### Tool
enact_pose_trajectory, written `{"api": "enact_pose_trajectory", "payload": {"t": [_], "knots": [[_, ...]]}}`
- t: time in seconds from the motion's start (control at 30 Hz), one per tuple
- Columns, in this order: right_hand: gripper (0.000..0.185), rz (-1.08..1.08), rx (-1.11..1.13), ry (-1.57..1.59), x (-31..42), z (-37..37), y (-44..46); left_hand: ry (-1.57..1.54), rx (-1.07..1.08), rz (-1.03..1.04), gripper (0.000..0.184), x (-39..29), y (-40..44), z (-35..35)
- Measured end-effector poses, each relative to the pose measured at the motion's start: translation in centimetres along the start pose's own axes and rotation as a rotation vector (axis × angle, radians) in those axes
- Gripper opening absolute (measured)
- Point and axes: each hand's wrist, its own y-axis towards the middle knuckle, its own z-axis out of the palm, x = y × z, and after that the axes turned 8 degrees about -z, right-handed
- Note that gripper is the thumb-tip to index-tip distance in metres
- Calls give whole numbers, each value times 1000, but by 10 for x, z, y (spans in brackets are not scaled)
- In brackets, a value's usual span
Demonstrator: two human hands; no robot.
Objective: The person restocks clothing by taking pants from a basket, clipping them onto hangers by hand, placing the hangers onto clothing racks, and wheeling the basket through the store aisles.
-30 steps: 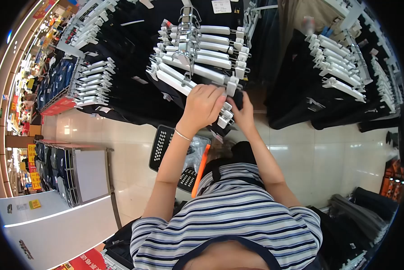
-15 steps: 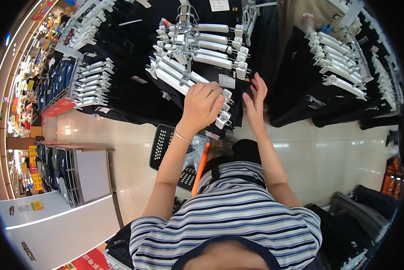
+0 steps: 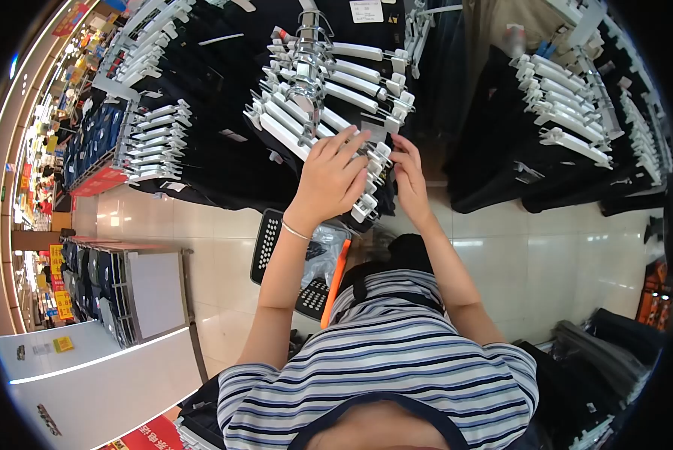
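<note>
White clip hangers [image 3: 353, 78] with dark trousers hang in a row from a chrome rail arm [image 3: 306, 71]. My left hand [image 3: 333, 176] lies across the foremost hangers, its fingers stretched and slightly apart. By the clip ends of these hangers is my right hand [image 3: 410, 176], with bent, separated fingers touching or nearly touching them. I cannot make out anything held in either hand. A paper tag [image 3: 372, 130] on the trousers shows partly behind the fingers. Another white tag [image 3: 366, 10] sits on the dark cloth further back.
More trousers on white hangers hang at the left [image 3: 156, 139] and right [image 3: 569, 97]. Below my left arm stands a black basket [image 3: 269, 244] with an orange handle [image 3: 336, 281] and clear plastic inside. A display rack [image 3: 153, 292] stands on the tiled floor at left.
My right hand has moved left and up to the hanger ends, its fingers bending. My left hand's fingers have straightened and spread over the front hangers. Several hangers have shifted, their clip ends closer together.
</note>
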Motion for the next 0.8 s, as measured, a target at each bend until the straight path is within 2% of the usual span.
{"api": "enact_pose_trajectory", "payload": {"t": [0.1, 0.13, 0.23, 0.37, 0.4, 0.57, 0.63, 0.73, 0.8], "knots": [[42, 8, -18, -234, 7, 1, 13, 14, -9, 11, 14, 2, -1, 1], [51, 41, -23, -197, -1, 0, 14, 11, -7, 9, 14, 2, -2, 0], [56, 101, -110, 4, -11, -4, 20, -18, -10, -4, 13, 0, -2, -2], [54, 122, -208, -350, -4, -3, 22, -29, -26, -3, 13, 1, -1, 2], [49, 65, -236, -434, -9, 0, 22, -30, -31, -3, 13, 1, -1, 3], [39, 93, -159, -34, -15, 4, 5, -82, -39, -47, 15, 1, 3, 6], [40, 177, -155, 195, -5, 12, 0, -124, -47, -79, 17, 1, 4, 7], [41, 241, -64, 183, -8, 4, -3, -160, -45, -137, 25, -1, 7, 3], [33, 188, -53, 132, -12, 3, -3, -216, -78, -167, 29, -3, 15, -1]]}}
